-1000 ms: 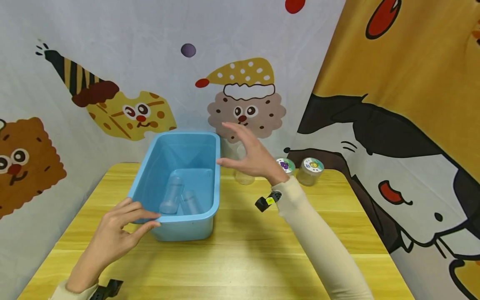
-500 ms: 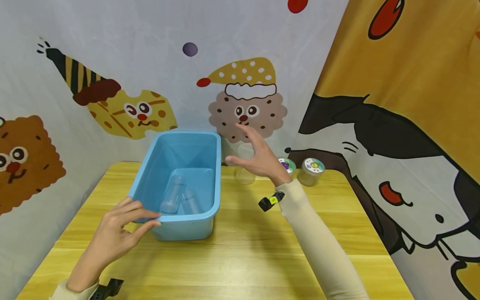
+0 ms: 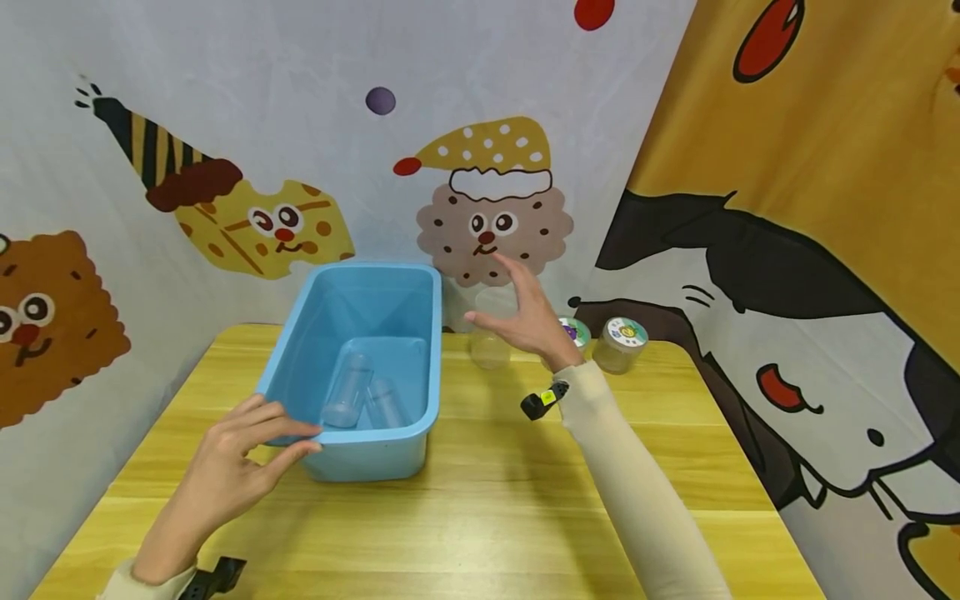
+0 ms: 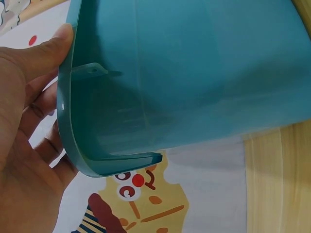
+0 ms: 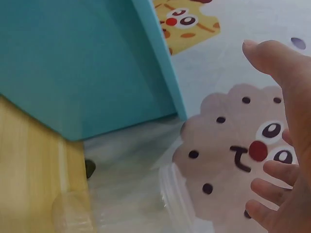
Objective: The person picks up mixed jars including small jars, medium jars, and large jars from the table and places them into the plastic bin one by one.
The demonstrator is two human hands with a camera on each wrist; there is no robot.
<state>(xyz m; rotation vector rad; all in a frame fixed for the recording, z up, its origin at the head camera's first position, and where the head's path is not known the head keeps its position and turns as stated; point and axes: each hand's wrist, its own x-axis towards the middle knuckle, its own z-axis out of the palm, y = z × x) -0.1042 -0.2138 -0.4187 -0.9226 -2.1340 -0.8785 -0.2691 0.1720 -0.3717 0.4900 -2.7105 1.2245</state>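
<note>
A blue plastic bin (image 3: 367,454) stands on the table, with two clear plastic jars inside, one tilted (image 3: 348,392) and one beside it (image 3: 386,406). My left hand (image 3: 232,462) pinches the near left corner of its rim, thumb outside and fingers over the edge; the left wrist view has the rim (image 4: 65,102) between thumb and fingers. To the right of the bin stands another clear jar (image 3: 491,350), partly hidden by my right hand (image 3: 528,321). That hand holds nothing, thumb and fingers spread apart. In the right wrist view, the jar's rim (image 5: 176,196) shows below the fingers.
Two lidded jars stand at the back right: one with a purple-printed lid (image 3: 576,331), partly behind the right hand, and one with a yellow-printed lid (image 3: 621,344). A cartoon-print cloth (image 3: 300,92) hangs right behind the wooden table (image 3: 480,525).
My right hand has moved right, from beside the bin's right rim to the clear standing jar. The left hand has stayed on the bin's rim.
</note>
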